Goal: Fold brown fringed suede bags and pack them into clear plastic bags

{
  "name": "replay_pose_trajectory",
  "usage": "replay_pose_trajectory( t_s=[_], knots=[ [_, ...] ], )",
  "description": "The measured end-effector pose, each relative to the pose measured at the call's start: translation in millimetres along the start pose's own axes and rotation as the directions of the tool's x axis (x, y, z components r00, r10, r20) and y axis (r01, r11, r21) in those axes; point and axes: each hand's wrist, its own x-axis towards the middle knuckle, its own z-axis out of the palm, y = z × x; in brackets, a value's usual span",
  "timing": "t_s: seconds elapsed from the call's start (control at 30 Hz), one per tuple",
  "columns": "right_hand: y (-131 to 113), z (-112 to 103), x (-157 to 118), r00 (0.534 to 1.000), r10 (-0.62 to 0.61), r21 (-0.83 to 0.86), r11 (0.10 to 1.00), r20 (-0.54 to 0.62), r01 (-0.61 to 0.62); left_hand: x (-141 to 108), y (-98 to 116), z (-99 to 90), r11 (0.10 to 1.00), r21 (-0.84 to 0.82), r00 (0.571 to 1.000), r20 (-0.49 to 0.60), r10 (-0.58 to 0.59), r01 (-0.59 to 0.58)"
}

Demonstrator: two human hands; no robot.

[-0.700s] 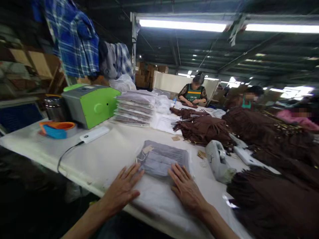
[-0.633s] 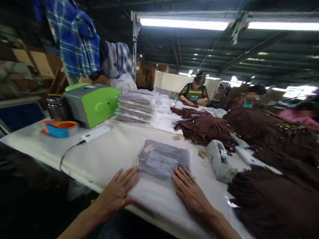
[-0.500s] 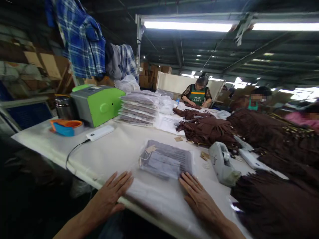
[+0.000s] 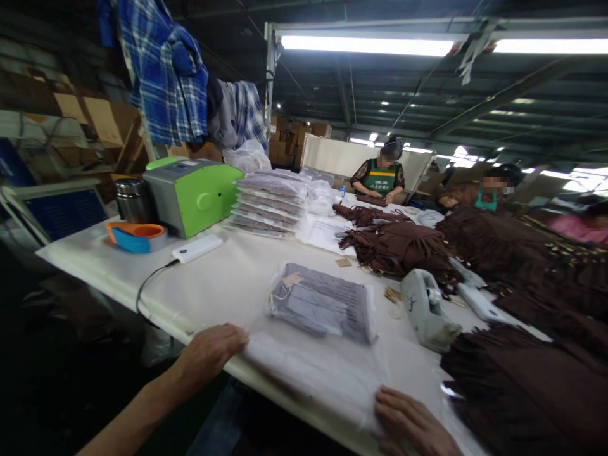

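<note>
A clear plastic bag (image 4: 318, 367) lies on the white table, with a folded grey fringed item (image 4: 327, 304) inside its far part. A tan tag (image 4: 291, 280) on a string shows on that item. My left hand (image 4: 213, 348) is closed on the near left corner of the bag, fingers together and thumb hidden. At the near right corner, my right hand (image 4: 411, 418) has its bent fingers on the bag's edge; its thumb is out of sight. The bag's loose near end stretches between both hands, by the table's front edge.
A grey tape dispenser (image 4: 427, 310) and brown fringed bags (image 4: 532, 373) lie to the right. Farther back are a stack of packed bags (image 4: 268, 206), a green machine (image 4: 194, 196), a white power bank (image 4: 197, 249) with a cable, and orange-blue tape rolls (image 4: 135, 234). A co-worker (image 4: 380, 174) sits opposite.
My flat hands have left their earlier places: the right drew back toward me to the bag's near corner, and the left curled its fingers onto the other corner. The view has shifted slightly.
</note>
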Motion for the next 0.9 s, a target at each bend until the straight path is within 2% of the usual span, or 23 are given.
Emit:
replay_pose_trajectory(
  t_s=[0.07, 0.13, 0.27, 0.37, 0.47, 0.57, 0.67, 0.73, 0.83, 0.9],
  knots=[
    [-10, 0, 11, 0.994, 0.108, -0.008, 0.994, 0.03, -0.108, 11, 4, -1.4, 0.974, -0.148, 0.984, -0.024, -0.175, 0.169],
    [-15, 1, 20, 0.975, 0.212, 0.006, 0.977, 0.07, -0.213, 24, 7, -2.2, 0.904, -0.295, 0.945, -0.002, -0.326, 0.311],
    [-3, 3, 21, 0.943, 0.327, 0.052, 0.942, 0.063, -0.331, 42, 12, -0.4, 0.764, -0.495, 0.89, 0.045, -0.454, 0.414],
    [13, 2, 14, 0.945, 0.326, 0.084, 0.942, -0.002, -0.325, 43, 12, 4.4, 0.682, -0.6, 0.874, 0.063, -0.481, 0.418],
    [22, 3, 12, 0.955, 0.286, 0.159, 0.949, -0.082, -0.27, 35, 9, 8.7, 0.649, -0.65, 0.886, 0.084, -0.456, 0.396],
    [22, 5, 14, 0.933, 0.324, 0.292, 0.918, -0.157, -0.27, 26, 4, 10.2, 0.707, -0.609, 0.918, 0.093, -0.385, 0.359],
    [20, 7, 17, 0.898, 0.424, 0.455, 0.827, -0.121, -0.33, 23, -1, 9.9, 0.761, -0.558, 0.936, 0.086, -0.342, 0.329],
    [20, 8, 20, 0.833, 0.551, 0.537, 0.72, -0.058, -0.439, 28, -2, 9.7, 0.747, -0.578, 0.932, 0.077, -0.353, 0.33],
    [21, 8, 33, 0.66, 0.751, 0.588, 0.53, 0.01, -0.612, 46, -1, 10.3, 0.678, -0.652, 0.915, 0.06, -0.4, 0.339],
    [22, 9, 46, 0.546, 0.837, 0.59, 0.428, 0.027, -0.685, 62, 1, 12.0, 0.671, -0.63, 0.886, 0.057, -0.461, 0.39]
  ],
)
